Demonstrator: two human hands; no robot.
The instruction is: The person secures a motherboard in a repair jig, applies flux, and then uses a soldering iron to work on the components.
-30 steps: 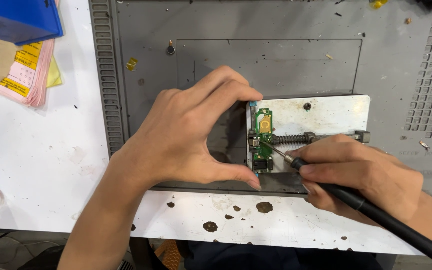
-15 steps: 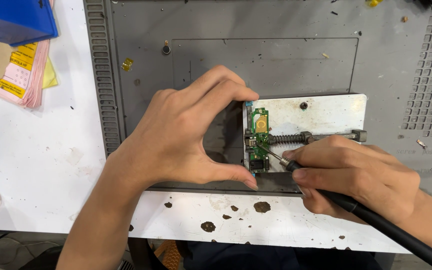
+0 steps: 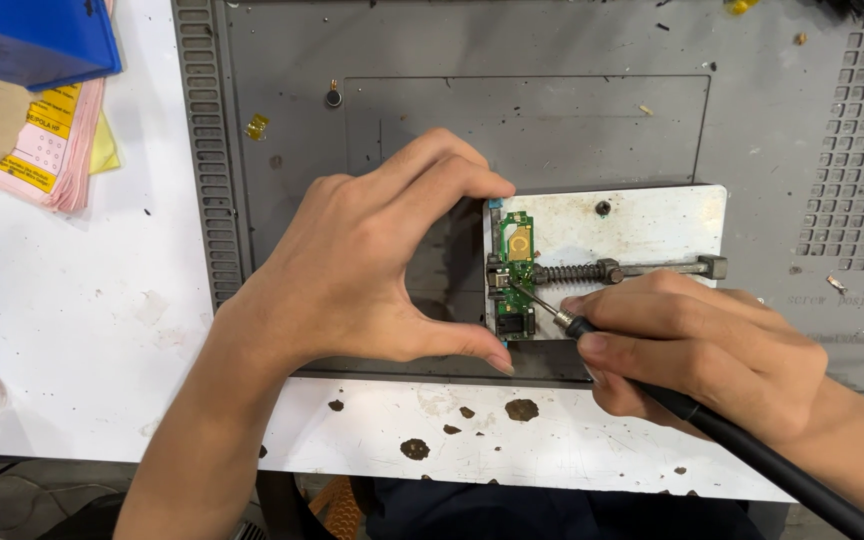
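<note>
Head view: my right hand (image 3: 712,350) grips a soldering iron (image 3: 652,385), tip seemingly touching the green board (image 3: 518,270), while my left hand (image 3: 372,270), empty, braces the metal holder (image 3: 642,225).

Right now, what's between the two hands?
In the head view, a small green circuit board clamped on a white holder plate lies between left hand and right hand.

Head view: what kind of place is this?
Probably an electronics repair bench. The right hand holds a black soldering iron to a small green circuit board clamped in a white metal holder, on a stained white table.
</note>
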